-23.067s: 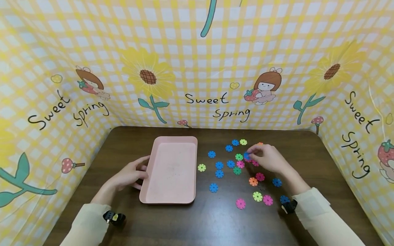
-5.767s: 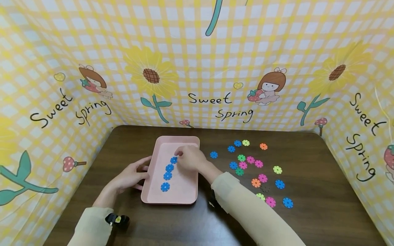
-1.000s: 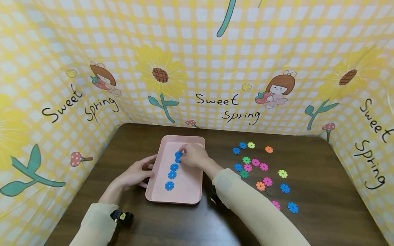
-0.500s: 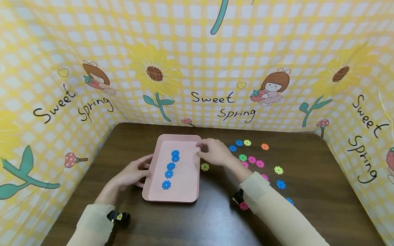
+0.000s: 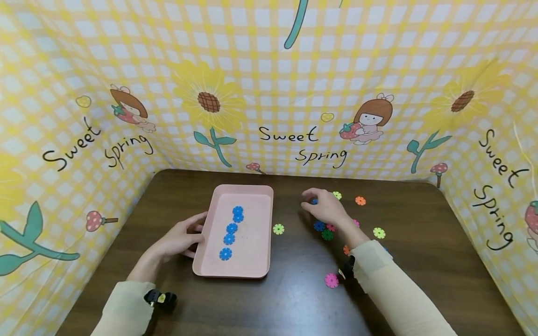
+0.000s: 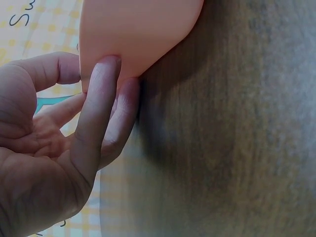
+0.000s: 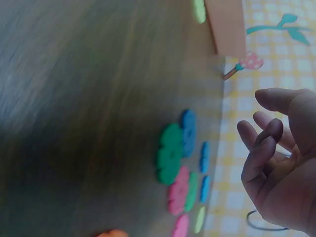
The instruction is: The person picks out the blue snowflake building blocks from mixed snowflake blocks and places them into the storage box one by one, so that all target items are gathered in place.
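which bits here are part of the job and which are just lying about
Part of the job, it seems:
pink tray
blue discs in the tray
loose blue discs

Apparently just lying about, as only blue ones are in the tray:
yellow-green discs
pink discs
orange discs
green discs

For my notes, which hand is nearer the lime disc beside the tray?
Right. The right hand is beyond the lime disc, to its right; the left hand is across the tray, touching its left wall.

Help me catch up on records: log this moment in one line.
left hand: touching pink tray; right hand: empty, above table; tray: five blue discs; table: loose discs, mixed colours
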`<state>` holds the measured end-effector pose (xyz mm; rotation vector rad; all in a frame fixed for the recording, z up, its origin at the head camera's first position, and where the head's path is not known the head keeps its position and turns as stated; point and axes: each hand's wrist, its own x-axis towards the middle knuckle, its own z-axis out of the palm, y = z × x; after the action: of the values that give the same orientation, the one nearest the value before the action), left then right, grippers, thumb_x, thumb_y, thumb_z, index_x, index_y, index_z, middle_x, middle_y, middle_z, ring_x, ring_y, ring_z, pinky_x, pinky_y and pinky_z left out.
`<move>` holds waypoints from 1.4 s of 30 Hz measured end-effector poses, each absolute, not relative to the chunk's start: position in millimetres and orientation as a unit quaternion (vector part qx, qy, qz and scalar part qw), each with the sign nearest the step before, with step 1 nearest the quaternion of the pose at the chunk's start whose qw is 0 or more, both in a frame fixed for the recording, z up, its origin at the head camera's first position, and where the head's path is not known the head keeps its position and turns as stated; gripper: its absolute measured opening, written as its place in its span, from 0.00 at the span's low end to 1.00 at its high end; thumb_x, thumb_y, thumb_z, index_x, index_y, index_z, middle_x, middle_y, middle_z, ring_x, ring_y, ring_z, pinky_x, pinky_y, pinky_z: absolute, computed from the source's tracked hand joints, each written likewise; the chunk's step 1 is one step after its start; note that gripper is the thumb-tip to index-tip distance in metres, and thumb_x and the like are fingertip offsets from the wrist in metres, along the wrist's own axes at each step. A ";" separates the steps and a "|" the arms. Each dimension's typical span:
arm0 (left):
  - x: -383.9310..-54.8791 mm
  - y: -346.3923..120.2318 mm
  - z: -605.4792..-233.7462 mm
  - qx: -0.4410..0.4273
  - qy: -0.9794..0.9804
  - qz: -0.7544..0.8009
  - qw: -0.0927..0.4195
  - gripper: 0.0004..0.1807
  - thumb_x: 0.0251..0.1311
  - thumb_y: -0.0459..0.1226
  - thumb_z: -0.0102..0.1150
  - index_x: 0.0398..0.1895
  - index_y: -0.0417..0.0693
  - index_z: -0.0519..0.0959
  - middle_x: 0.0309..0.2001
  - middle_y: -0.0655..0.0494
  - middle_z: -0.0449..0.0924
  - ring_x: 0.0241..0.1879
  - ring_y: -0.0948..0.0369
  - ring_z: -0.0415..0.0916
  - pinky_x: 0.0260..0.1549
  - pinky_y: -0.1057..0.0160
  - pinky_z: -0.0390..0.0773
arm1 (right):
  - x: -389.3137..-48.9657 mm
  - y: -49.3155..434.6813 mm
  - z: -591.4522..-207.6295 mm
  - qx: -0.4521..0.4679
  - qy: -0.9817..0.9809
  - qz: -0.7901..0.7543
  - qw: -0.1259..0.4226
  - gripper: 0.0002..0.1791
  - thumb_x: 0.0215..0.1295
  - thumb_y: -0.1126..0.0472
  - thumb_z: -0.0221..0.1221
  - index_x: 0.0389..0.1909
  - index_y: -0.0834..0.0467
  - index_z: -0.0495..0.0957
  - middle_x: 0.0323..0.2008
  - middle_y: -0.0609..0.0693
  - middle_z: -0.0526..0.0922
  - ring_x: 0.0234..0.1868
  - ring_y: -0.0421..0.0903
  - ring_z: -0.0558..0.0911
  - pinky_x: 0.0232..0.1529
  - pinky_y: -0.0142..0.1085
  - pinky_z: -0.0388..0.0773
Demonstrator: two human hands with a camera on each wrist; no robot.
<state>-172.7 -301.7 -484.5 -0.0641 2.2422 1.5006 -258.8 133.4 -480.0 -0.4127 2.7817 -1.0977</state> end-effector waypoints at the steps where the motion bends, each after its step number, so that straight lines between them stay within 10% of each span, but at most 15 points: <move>1: -172.6 -301.5 -484.4 -0.024 0.811 0.542 0.219 0.43 0.66 0.30 0.56 0.84 0.51 0.53 0.65 0.32 0.68 0.44 0.48 0.83 0.32 0.46 0.87 | -260.0 136.1 -482.5 -0.132 0.920 -0.363 0.062 0.21 0.72 0.52 0.64 0.61 0.56 0.82 0.51 0.50 0.85 0.52 0.52 0.83 0.54 0.53 0.78; 42: -169.2 -301.1 -483.3 -0.016 0.811 0.545 0.212 0.45 0.65 0.29 0.57 0.84 0.50 0.52 0.65 0.31 0.68 0.44 0.48 0.82 0.30 0.46 0.87 | -272.4 156.3 -499.9 -0.052 0.951 -0.296 0.076 0.18 0.67 0.52 0.68 0.52 0.55 0.80 0.46 0.54 0.82 0.44 0.53 0.81 0.44 0.49 0.78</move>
<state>-169.2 -301.1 -483.3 -0.0456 2.2514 1.5148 -272.4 156.3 -499.9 -0.1545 2.8505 -0.8885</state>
